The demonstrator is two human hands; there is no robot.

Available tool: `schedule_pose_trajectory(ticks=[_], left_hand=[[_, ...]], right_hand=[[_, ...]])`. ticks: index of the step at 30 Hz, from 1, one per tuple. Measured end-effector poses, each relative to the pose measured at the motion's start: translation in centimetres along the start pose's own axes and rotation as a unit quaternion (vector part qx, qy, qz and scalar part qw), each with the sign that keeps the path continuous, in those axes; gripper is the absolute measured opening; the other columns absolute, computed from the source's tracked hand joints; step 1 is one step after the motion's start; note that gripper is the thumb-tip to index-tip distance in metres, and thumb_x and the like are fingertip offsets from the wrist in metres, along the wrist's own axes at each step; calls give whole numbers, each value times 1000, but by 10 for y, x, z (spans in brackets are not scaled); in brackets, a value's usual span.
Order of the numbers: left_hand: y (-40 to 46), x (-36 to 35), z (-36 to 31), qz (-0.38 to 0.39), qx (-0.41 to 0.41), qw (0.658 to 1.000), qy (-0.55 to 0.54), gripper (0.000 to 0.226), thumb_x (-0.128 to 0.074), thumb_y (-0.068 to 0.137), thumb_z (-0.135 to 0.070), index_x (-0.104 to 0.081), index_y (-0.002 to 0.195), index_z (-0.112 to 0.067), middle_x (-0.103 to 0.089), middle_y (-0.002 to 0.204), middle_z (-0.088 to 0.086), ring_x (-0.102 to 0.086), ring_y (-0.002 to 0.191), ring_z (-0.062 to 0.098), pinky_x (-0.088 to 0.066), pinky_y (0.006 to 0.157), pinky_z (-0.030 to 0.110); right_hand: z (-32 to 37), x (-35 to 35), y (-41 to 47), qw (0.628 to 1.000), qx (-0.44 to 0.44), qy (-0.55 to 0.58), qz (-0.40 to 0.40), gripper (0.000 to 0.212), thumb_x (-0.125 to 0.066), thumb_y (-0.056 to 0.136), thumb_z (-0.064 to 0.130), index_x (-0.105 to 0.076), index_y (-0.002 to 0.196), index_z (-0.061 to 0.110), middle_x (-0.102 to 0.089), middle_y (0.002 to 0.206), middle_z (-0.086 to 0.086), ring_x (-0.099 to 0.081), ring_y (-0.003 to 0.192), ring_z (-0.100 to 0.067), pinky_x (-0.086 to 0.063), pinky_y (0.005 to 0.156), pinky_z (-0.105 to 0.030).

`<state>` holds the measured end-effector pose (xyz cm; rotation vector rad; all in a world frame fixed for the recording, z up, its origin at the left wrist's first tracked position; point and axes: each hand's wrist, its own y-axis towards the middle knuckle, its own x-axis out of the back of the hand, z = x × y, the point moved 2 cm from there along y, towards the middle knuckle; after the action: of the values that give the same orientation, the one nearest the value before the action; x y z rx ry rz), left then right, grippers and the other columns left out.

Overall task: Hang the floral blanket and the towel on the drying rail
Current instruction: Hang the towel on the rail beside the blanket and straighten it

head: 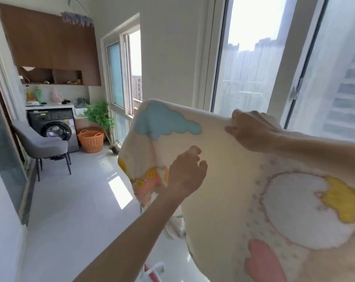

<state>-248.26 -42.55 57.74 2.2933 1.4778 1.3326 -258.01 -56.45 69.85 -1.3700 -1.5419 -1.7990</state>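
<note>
Right in the foreground, filling the lower right of the frame, the floral blanket (243,180) is spread wide, cream cloth with a blue cloud, pink hearts and yellow patches. The right hand (252,131), centre right, pinches the blanket's top edge, thumb in front and fingers curled over the fold. The left hand (185,171), just below and left of it at mid-frame, lies against the cloth with fingers loosely bent; whether it actually pinches the fabric cannot be told from here. The blanket hangs from that upper edge down past the bottom of the frame, so the drying rail itself is hidden. At bottom centre, a bit of white and red frame (155,271) peeks out beneath the cloth.

Past the hands, the glossy white floor (80,200) runs off to the left. Big windows (252,58) fill the upper right.

Further back at mid-left stands a grey chair (40,145), and behind it a dark washing machine (54,127) under a white counter. Beside the machine sits an orange laundry basket (90,141); its contents cannot be seen. A green plant (99,112) stands just behind the basket. High in the upper left, a brown wall cabinet (50,41) has open cubbies holding small items too blurred to name.
</note>
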Motion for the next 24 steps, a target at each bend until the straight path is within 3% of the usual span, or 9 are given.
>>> schedule_pose_trajectory(ticks=[4, 12, 16, 20, 24], left_hand=[[35, 17, 25, 14, 39, 999, -23, 37, -54, 91, -28, -56, 127, -17, -68, 114, 0, -61, 108, 24, -48, 94, 39], [81, 34, 112, 14, 124, 991, -48, 42, -52, 94, -34, -52, 132, -17, -65, 120, 3, -58, 113, 26, -46, 99, 41], [148, 69, 148, -41, 113, 993, -10, 37, -46, 94, -20, -56, 129, -14, -66, 120, 9, -60, 111, 30, -47, 94, 36], [203, 93, 184, -79, 106, 991, 36, 42, -43, 88, 0, -56, 127, -9, -62, 122, 11, -59, 113, 31, -46, 89, 34], [256, 95, 234, -60, 110, 989, 78, 55, -49, 85, 2, -45, 139, -10, -54, 134, 13, -52, 123, 31, -40, 89, 33]], right_hand=[[17, -20, 27, 1000, -9, 1, -3, 32, -46, 94, 53, -37, 97, 23, -47, 85, 1, -45, 62, -15, -25, 51, -30], [82, -59, 106, 999, 25, 23, 9, 32, -51, 93, 49, -44, 102, 19, -54, 95, -3, -55, 74, -25, -37, 61, -34], [126, -84, 163, 998, 49, 43, 13, 31, -49, 92, 51, -38, 95, 23, -49, 96, -2, -49, 77, -27, -34, 63, -35], [152, -96, 208, 996, 65, 53, 23, 29, -49, 94, 48, -41, 91, 20, -60, 102, -9, -52, 83, -31, -34, 65, -34], [163, -108, 243, 995, 71, 64, 29, 37, -42, 97, 50, -46, 76, 19, -49, 76, -1, -49, 73, -30, -29, 53, -31]])
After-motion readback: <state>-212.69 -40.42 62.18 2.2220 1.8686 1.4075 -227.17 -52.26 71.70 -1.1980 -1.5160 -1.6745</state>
